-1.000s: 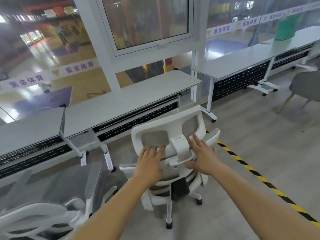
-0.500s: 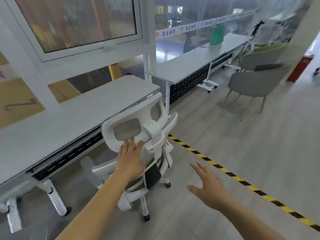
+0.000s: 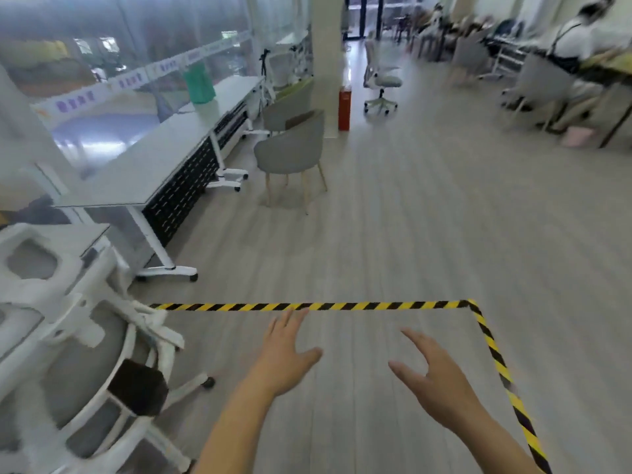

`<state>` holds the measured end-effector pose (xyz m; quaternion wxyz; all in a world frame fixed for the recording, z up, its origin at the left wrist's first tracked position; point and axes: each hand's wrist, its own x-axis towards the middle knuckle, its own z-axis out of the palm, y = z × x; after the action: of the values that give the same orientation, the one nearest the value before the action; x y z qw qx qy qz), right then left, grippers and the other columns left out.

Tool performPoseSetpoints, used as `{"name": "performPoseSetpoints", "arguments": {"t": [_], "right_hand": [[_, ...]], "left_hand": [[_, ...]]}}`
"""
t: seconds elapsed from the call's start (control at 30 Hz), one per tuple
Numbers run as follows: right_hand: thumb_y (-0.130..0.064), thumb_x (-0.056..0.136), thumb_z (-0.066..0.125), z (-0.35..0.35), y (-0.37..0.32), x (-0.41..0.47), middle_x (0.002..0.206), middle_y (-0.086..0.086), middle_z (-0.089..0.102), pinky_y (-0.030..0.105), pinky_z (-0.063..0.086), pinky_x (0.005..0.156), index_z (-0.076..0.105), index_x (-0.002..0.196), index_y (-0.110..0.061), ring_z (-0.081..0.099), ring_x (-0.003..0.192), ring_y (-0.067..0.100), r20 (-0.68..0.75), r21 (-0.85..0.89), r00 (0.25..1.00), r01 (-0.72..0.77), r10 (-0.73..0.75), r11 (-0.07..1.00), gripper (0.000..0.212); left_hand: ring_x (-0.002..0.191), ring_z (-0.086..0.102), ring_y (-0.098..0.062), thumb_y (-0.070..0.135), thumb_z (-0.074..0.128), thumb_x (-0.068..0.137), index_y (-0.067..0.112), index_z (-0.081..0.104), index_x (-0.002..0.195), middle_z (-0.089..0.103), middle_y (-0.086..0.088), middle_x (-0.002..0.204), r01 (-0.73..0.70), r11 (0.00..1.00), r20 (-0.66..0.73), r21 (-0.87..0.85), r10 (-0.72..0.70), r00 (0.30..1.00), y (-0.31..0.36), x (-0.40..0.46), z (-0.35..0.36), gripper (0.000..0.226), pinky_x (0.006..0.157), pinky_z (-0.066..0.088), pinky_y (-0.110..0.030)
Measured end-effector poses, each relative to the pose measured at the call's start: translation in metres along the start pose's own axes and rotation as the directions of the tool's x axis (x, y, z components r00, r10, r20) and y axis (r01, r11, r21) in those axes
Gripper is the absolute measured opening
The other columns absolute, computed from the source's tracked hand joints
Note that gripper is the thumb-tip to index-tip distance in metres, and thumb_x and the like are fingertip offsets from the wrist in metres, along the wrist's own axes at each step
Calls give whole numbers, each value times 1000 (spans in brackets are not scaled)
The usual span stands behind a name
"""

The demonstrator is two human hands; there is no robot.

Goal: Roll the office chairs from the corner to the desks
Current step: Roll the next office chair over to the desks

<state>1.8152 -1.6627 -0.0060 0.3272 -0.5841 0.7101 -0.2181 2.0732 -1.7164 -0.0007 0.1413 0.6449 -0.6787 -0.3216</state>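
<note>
Now both hands hang free over the floor, touching nothing: the left hand (image 3: 285, 354) at 6 o'clock with fingers straight and spread, the right hand (image 3: 436, 381) at 5 o'clock, fingers loosely splayed. At 8 o'clock stands the white office chair (image 3: 78, 340), its back toward the camera, tucked against the end of the nearer counter (image 3: 136, 179) at 10 o'clock. Yellow-and-black floor tape (image 3: 307, 306) runs just beyond the fingertips. A second white office chair (image 3: 380, 82) stands well apart at 12 o'clock.
</note>
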Motion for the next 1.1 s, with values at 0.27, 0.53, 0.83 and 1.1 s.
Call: {"name": "performPoseSetpoints", "arguments": {"t": [0.27,0.53,0.83,1.1], "right_hand": [[-54,85,62,-147,166,-58,150,-14,39,42,35,112,44,142,-37,35,139,11,-271,219,928,-201,257,955,62],[-49,87,63,-237,318,-154,151,-16,38,41,28,115,43,141,-40,29,142,9,-449,419,727,-344,521,841,58],[-47,89,63,-273,457,-293,154,-12,35,41,25,118,43,142,-40,25,145,9,-508,718,253,-404,823,567,57],[-54,88,61,-356,552,-382,157,-7,33,42,26,118,40,144,-39,25,146,13,-480,803,-146,-471,865,366,61]], "left_hand": [[148,4,-6,45,60,90,40,20,151,10,13,161,-332,943,262,15,316,912,215,-3,164,73,120,13,-33],[147,10,-8,46,59,90,44,22,149,13,17,159,-528,849,502,17,449,739,364,-34,314,70,118,21,-34],[146,10,-6,41,62,89,43,28,147,17,15,158,-761,631,787,-153,544,292,514,-91,501,67,118,20,-33],[147,9,-11,47,59,91,41,24,149,15,11,161,-851,386,837,-356,537,-107,678,-142,658,69,119,16,-35]]}}
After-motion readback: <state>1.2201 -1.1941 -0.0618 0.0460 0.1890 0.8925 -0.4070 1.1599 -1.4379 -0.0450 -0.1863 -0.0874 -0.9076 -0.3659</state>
